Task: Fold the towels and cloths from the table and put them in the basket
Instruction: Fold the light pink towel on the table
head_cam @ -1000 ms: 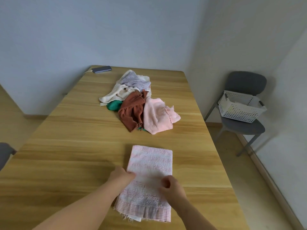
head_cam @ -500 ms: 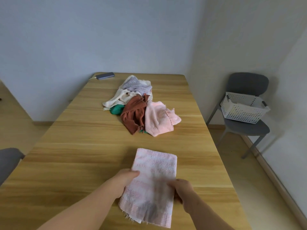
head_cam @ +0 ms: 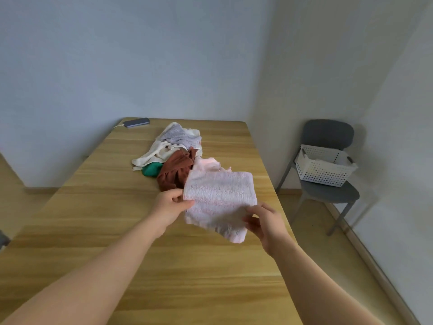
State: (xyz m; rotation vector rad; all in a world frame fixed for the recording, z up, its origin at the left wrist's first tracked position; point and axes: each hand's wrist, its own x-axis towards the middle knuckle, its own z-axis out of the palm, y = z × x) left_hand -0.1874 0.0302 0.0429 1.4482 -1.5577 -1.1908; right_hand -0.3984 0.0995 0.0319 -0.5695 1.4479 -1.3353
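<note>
My left grip (head_cam: 172, 204) was closed on the left edge of the folded pink towel (head_cam: 219, 195), with the thumb on top and the fingers curled beneath, so the cloth was pinched between them. My right grip (head_cam: 264, 222) had the towel's near right edge, its fingers bent loosely round the cloth with little gap showing (the towel hid the fingertips, so I could not tell how far under they reached). Between the two grips the towel was lifted clear of the tabletop (head_cam: 93, 219). It was held roughly flat, its far edge straight and its near corner sagging beside my right wrist. Both forearms were bare and stretched forward over the wood.

Beyond the towel the unfolded heap lay near the middle of the tabletop. A brown cloth (head_cam: 175, 171) lay just behind my left grip, and a pale pink cloth (head_cam: 207, 165) was partly hidden by the lifted towel's far edge. A green cloth (head_cam: 152, 169) was tucked at the brown one's left, a cream cloth (head_cam: 154, 152) spread out to the left, and a lilac patterned cloth (head_cam: 180, 136) lay at the far end. A dark phone (head_cam: 136, 122) lay at the far left corner with a pale cable running from it. Off to the right, a white perforated basket (head_cam: 324, 168) sat on the seat of a grey chair (head_cam: 328, 134) by the wall, well apart from the towel.
</note>
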